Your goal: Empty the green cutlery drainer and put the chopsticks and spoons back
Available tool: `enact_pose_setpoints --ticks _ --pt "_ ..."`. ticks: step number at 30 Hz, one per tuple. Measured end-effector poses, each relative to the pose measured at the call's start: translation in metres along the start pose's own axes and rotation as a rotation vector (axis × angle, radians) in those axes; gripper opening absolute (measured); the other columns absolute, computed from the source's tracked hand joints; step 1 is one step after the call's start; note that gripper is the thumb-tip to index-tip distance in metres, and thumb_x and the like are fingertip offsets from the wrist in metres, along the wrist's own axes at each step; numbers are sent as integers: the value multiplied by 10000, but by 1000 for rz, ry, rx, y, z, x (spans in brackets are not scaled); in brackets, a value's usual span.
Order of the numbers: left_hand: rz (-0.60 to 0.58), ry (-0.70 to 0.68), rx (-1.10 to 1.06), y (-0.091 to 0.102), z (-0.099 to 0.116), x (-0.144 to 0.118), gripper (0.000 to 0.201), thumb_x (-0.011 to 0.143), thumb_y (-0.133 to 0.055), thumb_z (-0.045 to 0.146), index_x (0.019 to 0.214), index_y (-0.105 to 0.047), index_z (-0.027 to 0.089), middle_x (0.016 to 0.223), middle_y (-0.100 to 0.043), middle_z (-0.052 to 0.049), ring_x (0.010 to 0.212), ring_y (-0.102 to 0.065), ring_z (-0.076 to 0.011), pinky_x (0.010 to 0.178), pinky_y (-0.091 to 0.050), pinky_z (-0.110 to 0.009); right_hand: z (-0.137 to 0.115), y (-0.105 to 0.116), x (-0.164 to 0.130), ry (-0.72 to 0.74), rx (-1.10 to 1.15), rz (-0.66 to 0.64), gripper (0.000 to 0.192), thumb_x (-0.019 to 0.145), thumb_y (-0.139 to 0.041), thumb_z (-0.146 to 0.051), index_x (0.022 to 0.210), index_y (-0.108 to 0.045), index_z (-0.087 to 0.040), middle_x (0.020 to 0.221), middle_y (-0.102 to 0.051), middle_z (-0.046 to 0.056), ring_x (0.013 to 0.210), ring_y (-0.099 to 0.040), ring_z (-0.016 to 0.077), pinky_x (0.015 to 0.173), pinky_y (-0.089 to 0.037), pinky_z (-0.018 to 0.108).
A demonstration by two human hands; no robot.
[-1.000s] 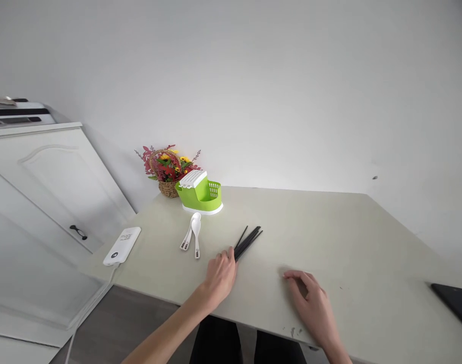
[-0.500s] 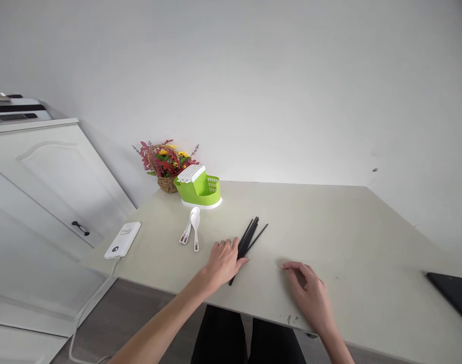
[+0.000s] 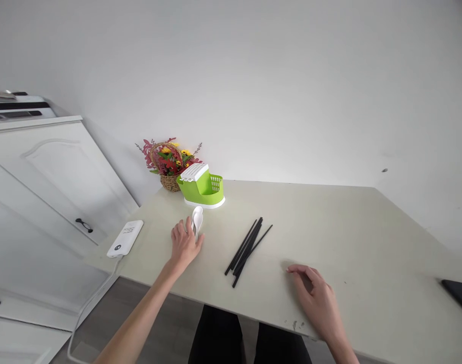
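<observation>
Two spoons (image 3: 197,219), one chopstick bundle (image 3: 248,247), one caddy (image 3: 201,185).

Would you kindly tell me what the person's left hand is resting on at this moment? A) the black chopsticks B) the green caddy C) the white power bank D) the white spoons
D: the left hand lies over the handles of the white spoons, while the black chopsticks lie apart to its right, untouched, and the right hand rests flat on the table.
</observation>
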State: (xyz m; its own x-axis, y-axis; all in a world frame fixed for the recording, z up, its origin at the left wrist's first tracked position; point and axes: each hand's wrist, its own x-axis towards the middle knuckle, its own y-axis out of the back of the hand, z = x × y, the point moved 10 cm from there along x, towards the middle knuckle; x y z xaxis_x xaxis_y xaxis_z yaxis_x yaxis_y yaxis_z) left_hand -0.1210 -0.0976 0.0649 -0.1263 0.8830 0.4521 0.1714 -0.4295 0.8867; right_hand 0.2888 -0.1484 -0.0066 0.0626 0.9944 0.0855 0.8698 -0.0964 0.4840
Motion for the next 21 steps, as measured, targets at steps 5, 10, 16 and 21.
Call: enact_pose_setpoints --ticks 5,10,16,21 --pt "-45 61 -8 -13 -12 5 577 999 -494 446 1414 -473 45 1278 -576 -267 1146 -578 -388 951 -478 -498 3 -1 0 7 -27 6 353 963 -491 -533 1054 -728 -287 1203 -734 72 992 -681 261 673 -502 319" --pt "-46 76 17 -19 -14 13 457 1014 -480 425 1265 -583 58 1151 -619 -218 1081 -598 -358 910 -480 -448 6 -3 -1 -9 -37 0 334 963 -489 -534 1049 -720 -310 1206 -733 40 1073 -672 251 759 -510 328" --pt "-44 78 -39 -28 -13 13 352 1045 -425 381 1189 -611 119 1096 -679 -170 1034 -649 -318 874 -485 -415 5 -1 -1 -15 -57 6 349 960 -495 -540 1095 -722 -312 1208 -732 42 1069 -677 251 795 -526 332" --pt "-44 57 -93 -25 -8 9 355 1074 -383 398 1156 -615 142 1031 -732 -146 960 -691 -297 823 -491 -381 9 -3 -2 -46 -57 -18 379 963 -483 -572 1125 -712 -317 1244 -721 40 1039 -686 245 729 -537 312"
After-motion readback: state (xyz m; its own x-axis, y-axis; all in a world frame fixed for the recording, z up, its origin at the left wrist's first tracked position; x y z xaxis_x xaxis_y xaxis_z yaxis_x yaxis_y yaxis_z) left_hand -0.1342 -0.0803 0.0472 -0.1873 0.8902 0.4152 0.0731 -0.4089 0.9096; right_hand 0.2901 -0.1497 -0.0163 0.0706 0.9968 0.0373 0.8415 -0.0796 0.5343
